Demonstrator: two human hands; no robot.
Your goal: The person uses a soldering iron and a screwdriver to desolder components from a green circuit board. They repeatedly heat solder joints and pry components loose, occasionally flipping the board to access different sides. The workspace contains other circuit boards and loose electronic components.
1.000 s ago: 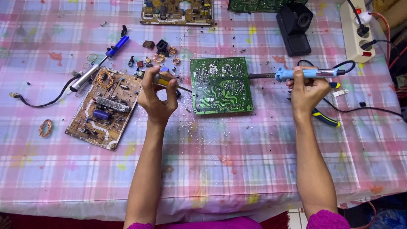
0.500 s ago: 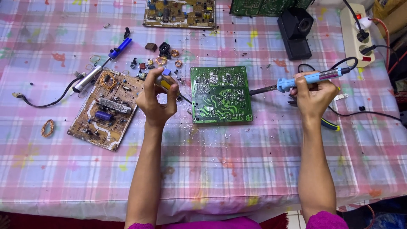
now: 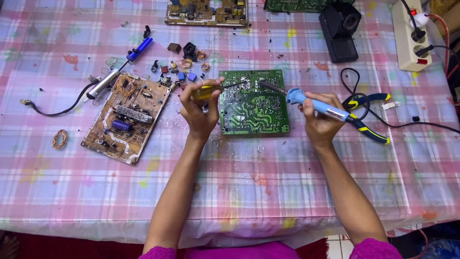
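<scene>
We work at a table spread with a pink and lilac plaid cloth (image 3: 239, 192), soft, slightly wrinkled and speckled with solder crumbs and clipped bits of wire. Everything here sits in relation to the green circuit board (image 3: 254, 112), which lies flat, solder side up, so its pale traces face us.

Just left of that board our left hand (image 3: 199, 112) is clenched round a yellow-handled tool (image 3: 207, 92), its thin metal tip laid across the board's upper left corner. To the right, our right hand (image 3: 321, 124) grasps the blue-handled soldering iron (image 3: 311, 103) like a pen, the dark tip angled down onto the upper edge of the board near the other tool's tip, so it seems both work one joint.

Right of the board, behind the iron, lie pliers with blue and yellow grips (image 3: 371, 132) amid a looped black cord. Left of it lies a brown board (image 3: 127, 117), component side up, with copper coils. Beyond the green board lie small loose parts (image 3: 184, 64), a blue desoldering pump (image 3: 122, 67), a black boxy device (image 3: 341, 29) and a white power strip (image 3: 409, 36).
</scene>
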